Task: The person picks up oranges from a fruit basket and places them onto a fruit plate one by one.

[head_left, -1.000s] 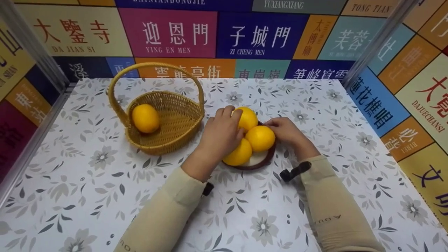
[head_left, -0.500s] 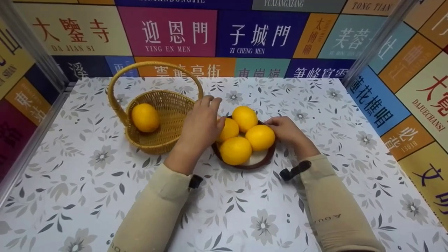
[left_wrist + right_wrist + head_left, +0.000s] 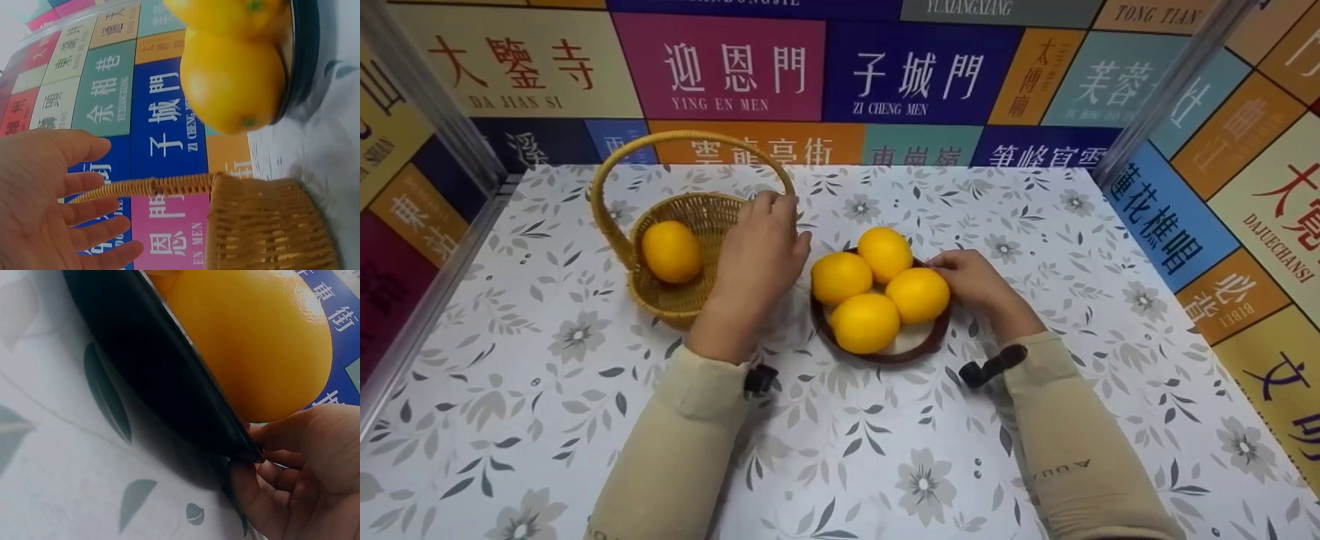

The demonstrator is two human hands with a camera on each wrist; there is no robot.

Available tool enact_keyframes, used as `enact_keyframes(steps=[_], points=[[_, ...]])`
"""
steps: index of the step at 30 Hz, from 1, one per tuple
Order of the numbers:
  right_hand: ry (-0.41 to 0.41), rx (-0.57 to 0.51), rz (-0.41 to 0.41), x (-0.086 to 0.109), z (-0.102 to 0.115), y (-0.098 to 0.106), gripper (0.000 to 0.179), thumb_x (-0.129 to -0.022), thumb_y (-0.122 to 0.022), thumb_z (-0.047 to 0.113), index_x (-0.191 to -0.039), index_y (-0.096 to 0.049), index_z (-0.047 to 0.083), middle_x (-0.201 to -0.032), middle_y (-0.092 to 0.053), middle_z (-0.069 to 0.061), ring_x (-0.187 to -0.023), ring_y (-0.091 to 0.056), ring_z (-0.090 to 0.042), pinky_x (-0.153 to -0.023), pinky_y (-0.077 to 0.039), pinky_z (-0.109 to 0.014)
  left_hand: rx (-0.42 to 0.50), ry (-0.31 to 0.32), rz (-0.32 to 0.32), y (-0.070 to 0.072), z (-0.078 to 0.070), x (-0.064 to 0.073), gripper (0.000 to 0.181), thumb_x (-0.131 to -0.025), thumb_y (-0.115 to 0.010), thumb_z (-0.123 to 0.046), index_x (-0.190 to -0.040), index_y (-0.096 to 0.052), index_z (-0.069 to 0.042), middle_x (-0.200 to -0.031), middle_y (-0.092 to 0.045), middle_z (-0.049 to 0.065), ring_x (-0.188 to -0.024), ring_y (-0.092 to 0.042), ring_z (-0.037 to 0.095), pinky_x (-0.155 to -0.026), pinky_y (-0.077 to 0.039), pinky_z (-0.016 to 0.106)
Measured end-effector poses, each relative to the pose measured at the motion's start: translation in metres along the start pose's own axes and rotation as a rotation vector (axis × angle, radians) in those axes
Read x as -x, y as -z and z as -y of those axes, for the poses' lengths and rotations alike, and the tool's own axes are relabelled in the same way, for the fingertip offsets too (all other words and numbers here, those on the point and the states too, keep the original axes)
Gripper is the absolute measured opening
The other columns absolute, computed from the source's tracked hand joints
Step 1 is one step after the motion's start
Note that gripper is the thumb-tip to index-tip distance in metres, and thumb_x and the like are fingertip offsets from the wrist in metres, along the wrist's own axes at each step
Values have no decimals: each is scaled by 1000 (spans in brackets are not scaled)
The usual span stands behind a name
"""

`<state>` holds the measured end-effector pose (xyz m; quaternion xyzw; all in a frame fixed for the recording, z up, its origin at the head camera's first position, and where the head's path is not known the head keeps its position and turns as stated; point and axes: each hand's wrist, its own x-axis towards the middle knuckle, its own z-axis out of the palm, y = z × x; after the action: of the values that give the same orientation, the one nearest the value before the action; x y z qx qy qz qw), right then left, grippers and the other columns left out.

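My left hand (image 3: 756,262) is over the right side of a wicker basket (image 3: 656,304), overlapping its rim. In the left wrist view that hand (image 3: 62,202) shows a bare palm and loosely spread fingers, beside the basket's handle (image 3: 163,184). One orange (image 3: 672,252) lies in the basket's left end. Several oranges (image 3: 866,323) sit together on a round dish (image 3: 885,358) with a dark rim and pale inside. At the dish's right edge, my right hand (image 3: 976,283) pinches the rim between thumb and fingers, as the right wrist view shows close up (image 3: 304,467).
A white cloth with grey flowers and leaves covers the table (image 3: 922,480). Behind it stands a wall of coloured panels (image 3: 720,71) with lettering, and side panels (image 3: 1222,247) flank the table. The basket's tall handle (image 3: 694,136) arches above its opening.
My left hand has moved left, away from the oranges on the dish to the basket, leaving an orange at the dish's left side. My right hand has stayed at the rim.
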<state>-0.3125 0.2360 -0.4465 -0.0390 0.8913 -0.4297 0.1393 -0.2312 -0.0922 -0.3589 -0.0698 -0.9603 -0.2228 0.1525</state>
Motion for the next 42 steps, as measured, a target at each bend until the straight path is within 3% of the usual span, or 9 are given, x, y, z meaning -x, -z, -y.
enact_keyframes(steps=[5, 9, 20, 28, 35, 42], points=[[35, 0, -9, 0, -2, -1, 32, -103, -56, 17, -125, -71, -1, -128, -69, -19, -112, -58, -24, -94, -45, -26, 29, 25, -35, 6, 10, -1, 45, -100, -66, -27, -140, -57, -8, -142, -55, 17, -130, -54, 37, -104, -52, 53], [10, -25, -8, 0, -2, -1, 31, -102, -57, 18, -124, -71, 1, -128, -69, -17, -114, -57, -24, -96, -45, -27, 32, 52, -71, 9, 18, -2, 46, -100, -64, -26, -141, -56, -6, -141, -56, 19, -128, -55, 39, -102, -53, 53], [-28, -69, -4, 1, 0, -1, 30, -102, -59, 20, -121, -72, 2, -126, -69, -15, -115, -57, -24, -98, -44, -27, 73, 245, -105, 13, 51, -8, 51, -100, -65, -26, -143, -53, -2, -145, -52, 23, -134, -50, 41, -110, -47, 55], [-45, -104, -11, 1, -1, -3, 27, -102, -60, 19, -119, -72, 2, -126, -68, -14, -115, -57, -24, -98, -45, -28, -8, 346, -125, 10, 78, -7, 52, -100, -63, -31, -141, -53, -1, -144, -49, 24, -136, -46, 43, -106, -45, 64], [-5, -85, -11, 3, -1, -3, 30, -103, -58, 20, -122, -71, 1, -120, -68, -11, -104, -57, -19, -85, -49, -22, -35, 404, -107, 3, 95, -6, 58, -99, -66, -36, -143, -50, 0, -147, -45, 28, -143, -37, 47, -113, -35, 68], [-18, -74, -6, 2, 1, -2, 30, -103, -58, 21, -122, -71, 1, -123, -68, -14, -108, -57, -21, -91, -47, -24, -84, 469, -57, -2, 102, -5, 65, -97, -68, -38, -144, -47, 0, -145, -43, 30, -139, -37, 48, -107, -39, 71]])
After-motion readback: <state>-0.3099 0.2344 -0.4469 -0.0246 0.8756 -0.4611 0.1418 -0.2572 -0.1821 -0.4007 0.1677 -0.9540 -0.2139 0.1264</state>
